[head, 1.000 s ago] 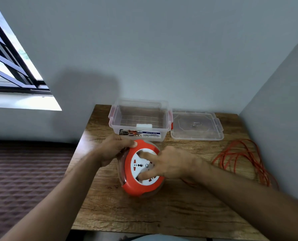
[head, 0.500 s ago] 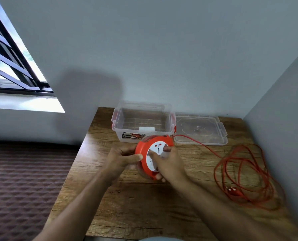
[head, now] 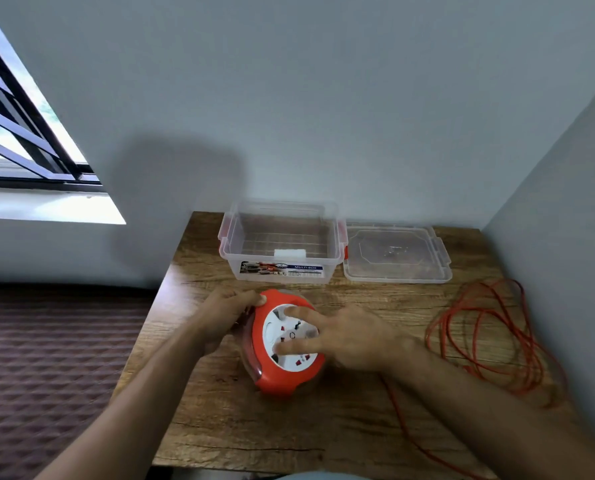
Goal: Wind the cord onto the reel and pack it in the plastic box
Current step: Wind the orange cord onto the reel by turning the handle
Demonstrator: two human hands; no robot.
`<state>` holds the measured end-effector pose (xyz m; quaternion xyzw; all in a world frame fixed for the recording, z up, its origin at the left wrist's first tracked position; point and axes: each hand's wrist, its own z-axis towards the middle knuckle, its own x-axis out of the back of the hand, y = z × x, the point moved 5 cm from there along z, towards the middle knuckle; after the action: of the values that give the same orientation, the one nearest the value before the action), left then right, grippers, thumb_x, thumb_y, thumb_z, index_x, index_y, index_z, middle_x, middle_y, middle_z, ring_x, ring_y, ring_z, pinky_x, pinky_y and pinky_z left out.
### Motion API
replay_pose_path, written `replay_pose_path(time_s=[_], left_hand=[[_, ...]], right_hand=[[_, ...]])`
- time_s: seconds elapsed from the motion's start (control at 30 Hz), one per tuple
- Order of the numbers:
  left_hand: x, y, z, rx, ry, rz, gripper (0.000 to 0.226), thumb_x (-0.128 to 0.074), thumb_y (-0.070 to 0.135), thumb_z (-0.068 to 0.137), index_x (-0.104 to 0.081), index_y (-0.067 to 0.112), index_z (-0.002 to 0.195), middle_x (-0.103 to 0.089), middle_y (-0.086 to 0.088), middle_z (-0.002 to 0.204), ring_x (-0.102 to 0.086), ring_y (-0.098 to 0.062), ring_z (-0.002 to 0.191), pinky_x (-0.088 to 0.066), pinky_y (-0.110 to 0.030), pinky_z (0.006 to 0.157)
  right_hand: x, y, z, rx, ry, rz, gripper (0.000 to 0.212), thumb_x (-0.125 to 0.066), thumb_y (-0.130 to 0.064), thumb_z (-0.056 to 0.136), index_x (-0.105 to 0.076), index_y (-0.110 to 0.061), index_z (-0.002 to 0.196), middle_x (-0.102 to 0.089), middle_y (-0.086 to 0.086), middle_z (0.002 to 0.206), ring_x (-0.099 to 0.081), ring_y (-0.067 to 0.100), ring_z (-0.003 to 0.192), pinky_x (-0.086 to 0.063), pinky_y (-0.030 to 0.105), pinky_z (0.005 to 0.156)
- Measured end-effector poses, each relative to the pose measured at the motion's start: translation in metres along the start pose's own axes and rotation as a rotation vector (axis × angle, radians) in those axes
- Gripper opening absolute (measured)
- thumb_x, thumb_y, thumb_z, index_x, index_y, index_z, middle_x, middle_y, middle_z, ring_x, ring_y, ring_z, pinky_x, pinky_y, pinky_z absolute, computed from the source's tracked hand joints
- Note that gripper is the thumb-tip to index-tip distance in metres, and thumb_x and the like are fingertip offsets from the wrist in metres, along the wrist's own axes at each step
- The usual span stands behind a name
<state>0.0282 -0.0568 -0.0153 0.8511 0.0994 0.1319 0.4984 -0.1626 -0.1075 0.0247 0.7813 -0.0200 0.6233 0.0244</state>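
An orange cord reel [head: 282, 379] with a white socket face is held tilted above the wooden table [head: 289, 438]. My left hand [head: 225, 315] grips its upper left rim. My right hand [head: 344, 336] lies on the white face with fingers spread, two fingertips pressed into it. Loose orange cord [head: 486, 337] lies in a tangled heap at the right, and one strand runs under my right forearm toward the reel. The clear plastic box [head: 282, 270] stands open behind the reel.
The box's clear lid [head: 396, 254] lies flat to the right of the box. Walls close off the table at the back and right. A window [head: 29, 133] is at the left, and a dark patterned surface [head: 46, 358] lies below it.
The reel has come down and toward me, from just in front of the box to lower over the table. My right hand's fingers have shifted around the white face, and the stretched cord strand has slackened.
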Motion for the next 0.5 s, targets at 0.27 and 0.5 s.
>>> replay_pose_path(time_s=[0.27,0.5], left_hand=[[-0.010,0.016,0.002,-0.049,-0.118,0.138,0.020,-0.067,0.018,0.093,-0.073,0.003,0.081,-0.077,-0.008,0.073,-0.071,-0.021,0.070,-0.054,-0.033,0.066],[-0.004,0.011,-0.002,-0.132,-0.113,0.063,0.021,-0.068,0.013,0.092,-0.071,0.000,0.077,-0.070,-0.010,0.071,-0.066,-0.023,0.067,-0.054,-0.027,0.053]], right_hand=[[-0.005,-0.005,0.009,0.081,-0.093,-0.063,0.063,-0.059,-0.030,0.096,-0.023,-0.049,0.144,-0.027,0.018,0.155,-0.056,0.030,0.068,-0.058,0.038,0.057],[-0.007,0.001,0.008,-0.344,0.157,0.103,0.066,-0.049,-0.060,0.087,-0.027,-0.044,0.147,-0.067,0.006,0.122,-0.067,0.027,0.096,-0.047,0.032,0.070]])
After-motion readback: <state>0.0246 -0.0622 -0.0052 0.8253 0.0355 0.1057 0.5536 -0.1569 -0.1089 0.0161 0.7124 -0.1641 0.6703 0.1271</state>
